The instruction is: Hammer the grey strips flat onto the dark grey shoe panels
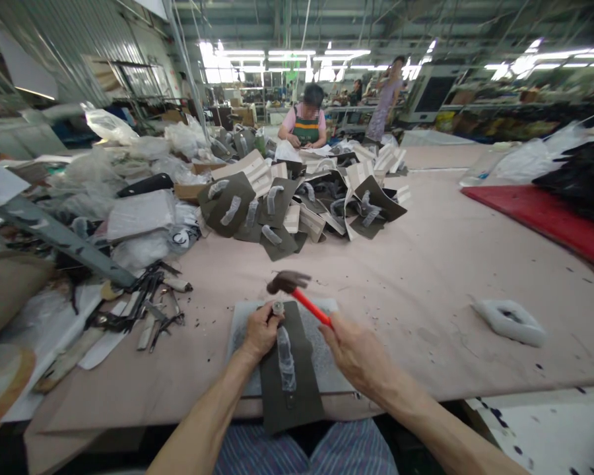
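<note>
My right hand (354,353) is closed round the orange handle of a hammer (297,293); its dark head hangs just above a small metal punch (278,307). That punch stands upright at the top of a dark grey leather piece (290,382), pinched by my left hand (260,330). The leather piece carries a clear plastic-wrapped strip (286,356) and lies on a grey slab (327,356) at the table's near edge.
A heap of similar grey and beige pieces (301,198) lies mid-table. Metal tools and scraps (148,307) are at the left, a white foam block (509,321) at the right, a red mat (539,214) far right. A person in an apron (307,122) works at the far end.
</note>
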A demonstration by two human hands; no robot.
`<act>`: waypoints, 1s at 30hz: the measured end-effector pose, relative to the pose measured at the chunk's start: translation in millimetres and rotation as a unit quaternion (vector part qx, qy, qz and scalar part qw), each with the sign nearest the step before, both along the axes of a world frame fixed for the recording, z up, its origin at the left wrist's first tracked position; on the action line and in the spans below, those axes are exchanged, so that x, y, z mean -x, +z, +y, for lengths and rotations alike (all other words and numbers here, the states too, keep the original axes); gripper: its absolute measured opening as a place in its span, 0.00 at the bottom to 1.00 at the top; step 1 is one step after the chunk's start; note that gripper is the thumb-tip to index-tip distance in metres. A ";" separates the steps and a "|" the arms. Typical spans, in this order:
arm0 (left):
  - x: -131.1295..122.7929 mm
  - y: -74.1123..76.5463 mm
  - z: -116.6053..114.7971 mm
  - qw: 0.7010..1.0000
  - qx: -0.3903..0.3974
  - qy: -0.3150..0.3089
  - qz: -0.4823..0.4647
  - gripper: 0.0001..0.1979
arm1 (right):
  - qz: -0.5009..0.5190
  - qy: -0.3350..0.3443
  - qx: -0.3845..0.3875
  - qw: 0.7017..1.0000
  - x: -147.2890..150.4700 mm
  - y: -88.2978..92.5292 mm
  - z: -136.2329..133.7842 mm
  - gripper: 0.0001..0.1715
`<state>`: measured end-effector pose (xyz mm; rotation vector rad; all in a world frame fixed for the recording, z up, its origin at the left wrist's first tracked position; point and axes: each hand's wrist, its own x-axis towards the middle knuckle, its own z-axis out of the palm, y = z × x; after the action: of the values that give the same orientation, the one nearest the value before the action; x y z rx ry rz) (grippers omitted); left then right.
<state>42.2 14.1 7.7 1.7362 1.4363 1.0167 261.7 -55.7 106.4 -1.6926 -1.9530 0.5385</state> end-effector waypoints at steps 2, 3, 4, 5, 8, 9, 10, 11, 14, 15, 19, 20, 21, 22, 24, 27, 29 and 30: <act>0.2 -2.9 0.6 1.000 0.002 0.009 0.015 0.08 | -0.094 0.045 0.018 0.994 -2.1 11.6 2.3 0.14; 0.3 -3.8 0.9 1.000 0.002 0.008 0.017 0.08 | -0.115 0.055 0.018 0.992 -4.2 21.7 4.7 0.14; 0.3 -4.3 1.0 1.000 0.001 0.003 0.014 0.08 | -0.118 0.056 0.002 0.991 -6.1 34.1 7.3 0.14; 0.3 -4.5 1.1 1.000 0.000 -0.003 0.008 0.09 | -0.105 0.047 -0.029 0.993 -7.3 47.6 9.5 0.15; 0.6 -4.0 1.2 1.000 0.001 -0.010 -0.008 0.10 | -0.007 -0.040 -0.177 0.983 -4.9 76.1 10.7 0.17; 0.7 -3.8 1.3 1.000 0.002 -0.009 -0.009 0.10 | 0.021 -0.072 -0.218 0.973 -2.6 76.6 8.8 0.17; 0.8 -3.6 1.4 1.000 0.003 -0.009 -0.009 0.10 | 0.030 -0.084 -0.234 0.968 0.0 72.0 6.1 0.17; 0.9 -3.5 1.4 1.000 0.005 -0.007 -0.007 0.10 | 0.017 -0.075 -0.223 0.972 2.3 63.3 3.0 0.17; 1.3 -4.2 1.3 1.000 0.012 -0.004 0.002 0.09 | -0.101 0.022 -0.065 0.992 4.0 30.1 -3.7 0.18; 1.4 -4.7 1.2 1.000 0.014 -0.005 0.005 0.09 | -0.139 0.044 -0.008 0.989 2.3 22.2 -3.9 0.17; 1.4 -4.8 0.7 1.000 0.009 -0.011 0.001 0.11 | -0.171 0.033 0.094 0.980 -14.9 10.5 3.5 0.17; 1.3 -4.1 0.5 1.000 0.007 -0.013 -0.003 0.11 | -0.155 0.018 0.106 0.982 -21.7 6.7 5.3 0.18; 1.2 -3.0 0.3 1.000 0.005 -0.013 -0.008 0.12 | -0.133 0.002 0.118 0.984 -29.7 0.1 6.1 0.19; 1.2 -1.8 0.1 1.000 0.005 -0.015 -0.012 0.12 | -0.111 -0.018 0.126 0.986 -39.1 -9.6 5.9 0.21; 1.2 0.5 -0.3 1.000 0.005 -0.014 -0.019 0.12 | -0.081 -0.066 0.139 0.985 -61.3 -36.7 2.9 0.23; 1.5 1.7 0.1 0.999 0.003 -0.012 -0.029 0.12 | -0.135 -0.164 0.161 0.964 -93.8 -78.5 -2.2 0.22; 1.6 0.7 1.0 0.999 0.002 -0.010 -0.038 0.12 | -0.187 -0.205 0.118 0.954 -100.4 -91.9 -4.1 0.18; 1.6 -0.1 1.4 0.999 0.003 -0.009 -0.041 0.13 | -0.196 -0.212 0.073 0.955 -95.7 -92.5 -5.0 0.18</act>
<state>40.5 15.5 7.6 1.6801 1.3694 1.0612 357.4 -60.7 13.9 -2.3792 -1.7422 0.1993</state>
